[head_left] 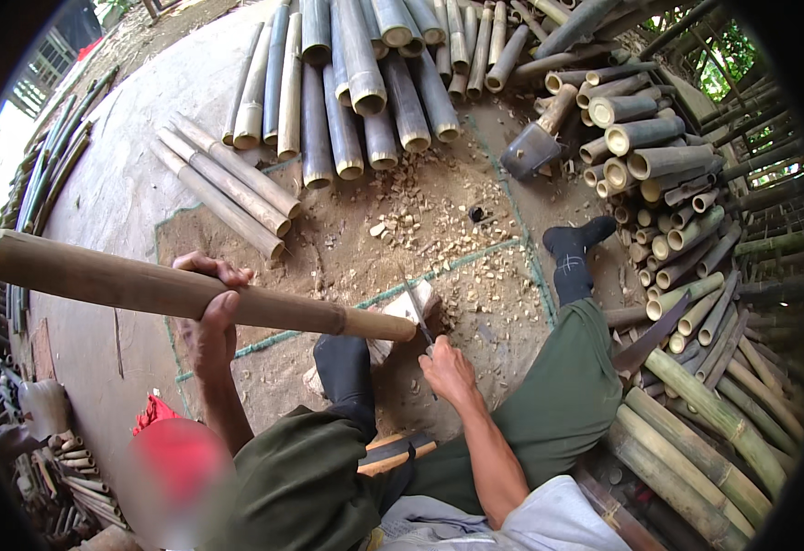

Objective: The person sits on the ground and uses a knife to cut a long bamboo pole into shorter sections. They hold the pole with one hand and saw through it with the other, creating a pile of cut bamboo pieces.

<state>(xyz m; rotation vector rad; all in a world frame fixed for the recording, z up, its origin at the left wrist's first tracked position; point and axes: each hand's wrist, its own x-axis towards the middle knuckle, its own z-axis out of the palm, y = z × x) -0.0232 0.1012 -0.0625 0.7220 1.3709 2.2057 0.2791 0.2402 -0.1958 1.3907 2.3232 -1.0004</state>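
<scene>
My left hand [211, 317] is wrapped round a thick brown bamboo pole [108, 275], which slants down to the right across the view. The pole's right end, pale and scraped past a joint, is over a wooden block [427, 301] on the ground. In my right hand [450, 372] is a knife with a narrow blade [415, 303], its fingers closed on the handle. The blade points away from me, close beside the pole's cut end; I cannot tell whether they touch. My left foot [345, 367] in a dark sock is under the pole, next to the block.
Pale chips [443, 239] litter the sacking between my feet. Cut bamboo lengths [361, 78] lie ahead, with three slimmer ones [223, 188] to the left. A bamboo stack [659, 161] rises on the right, near a dark-headed mallet [532, 151]. A person in red [177, 459] is at lower left.
</scene>
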